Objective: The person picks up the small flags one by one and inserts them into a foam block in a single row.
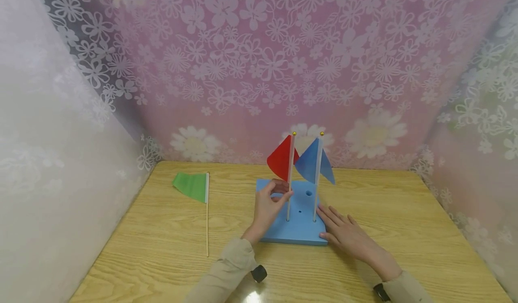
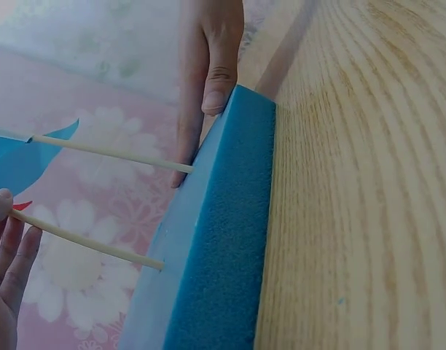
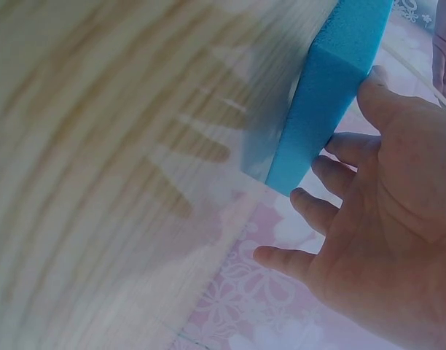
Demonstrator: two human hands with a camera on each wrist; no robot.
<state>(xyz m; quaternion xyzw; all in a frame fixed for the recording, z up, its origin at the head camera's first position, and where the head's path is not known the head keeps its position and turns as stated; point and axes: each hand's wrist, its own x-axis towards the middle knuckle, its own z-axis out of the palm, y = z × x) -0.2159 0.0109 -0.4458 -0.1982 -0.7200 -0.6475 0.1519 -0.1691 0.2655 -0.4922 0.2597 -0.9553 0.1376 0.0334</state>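
The left hand (image 2: 10,273) is pinching a slender wooden stick (image 2: 92,243), a red tip (image 2: 22,206) showing beside its fingers. That stick and a second stick (image 2: 117,154), bearing a blue flag (image 2: 33,162), are standing in a blue foam block (image 2: 223,219). The right hand's (image 2: 210,62) thumb is resting at the block's edge; the block is lying on a wood-grain tabletop (image 2: 354,182).

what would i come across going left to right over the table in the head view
Green flag → left hand → red flag → blue flag → right hand.
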